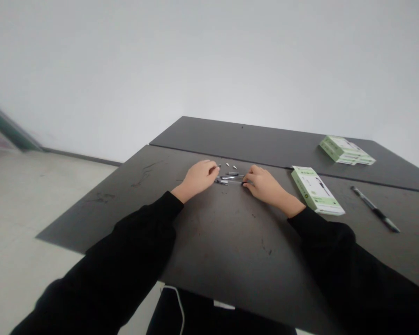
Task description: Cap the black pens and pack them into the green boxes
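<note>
Both my hands rest low over the dark table with disassembled pen parts lying between them. My left hand is closed in a pinch; a small dark end shows at its fingertips, but I cannot make out the piece. Across from it, my right hand has thumb and fingers pressed together at the end of a thin, clear pen part. Just beyond the loose parts lie two small pale pen tips. The fingers partly cover some of the pieces.
Right of my right hand lies a green-and-white pen box. A whole pen with a dark grip is farther right. More green-and-white boxes are stacked at the back right. A seam crosses the dark table; a white wall stands behind.
</note>
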A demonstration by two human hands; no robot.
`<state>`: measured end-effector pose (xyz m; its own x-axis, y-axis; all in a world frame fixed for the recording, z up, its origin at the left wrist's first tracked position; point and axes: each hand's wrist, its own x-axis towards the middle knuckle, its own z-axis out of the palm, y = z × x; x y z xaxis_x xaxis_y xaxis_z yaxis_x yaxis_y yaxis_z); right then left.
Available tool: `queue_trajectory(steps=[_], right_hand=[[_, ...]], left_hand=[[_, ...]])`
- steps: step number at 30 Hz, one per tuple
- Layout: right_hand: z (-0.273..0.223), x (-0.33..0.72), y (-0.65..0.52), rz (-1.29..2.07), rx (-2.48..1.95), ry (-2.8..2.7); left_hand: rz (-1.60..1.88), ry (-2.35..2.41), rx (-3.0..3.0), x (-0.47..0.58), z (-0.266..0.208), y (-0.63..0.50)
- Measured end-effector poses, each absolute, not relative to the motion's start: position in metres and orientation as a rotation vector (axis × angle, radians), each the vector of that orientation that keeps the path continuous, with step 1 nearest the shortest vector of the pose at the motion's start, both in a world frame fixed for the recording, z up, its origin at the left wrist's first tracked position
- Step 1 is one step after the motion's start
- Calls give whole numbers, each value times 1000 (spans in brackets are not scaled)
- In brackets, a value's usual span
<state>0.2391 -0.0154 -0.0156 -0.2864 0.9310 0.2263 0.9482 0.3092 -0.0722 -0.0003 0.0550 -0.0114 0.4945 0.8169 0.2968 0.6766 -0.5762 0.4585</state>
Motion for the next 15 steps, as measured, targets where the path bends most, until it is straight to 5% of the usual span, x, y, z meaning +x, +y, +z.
queue_trajectory(steps=[7, 15], right_hand=[[26, 221, -22, -383, -1489, -2360], [28, 195, 9, -177, -1524, -1997]], left_hand=[[632, 874, 2758, 6, -4, 35], [949, 1087, 2268, -31, 5, 82]])
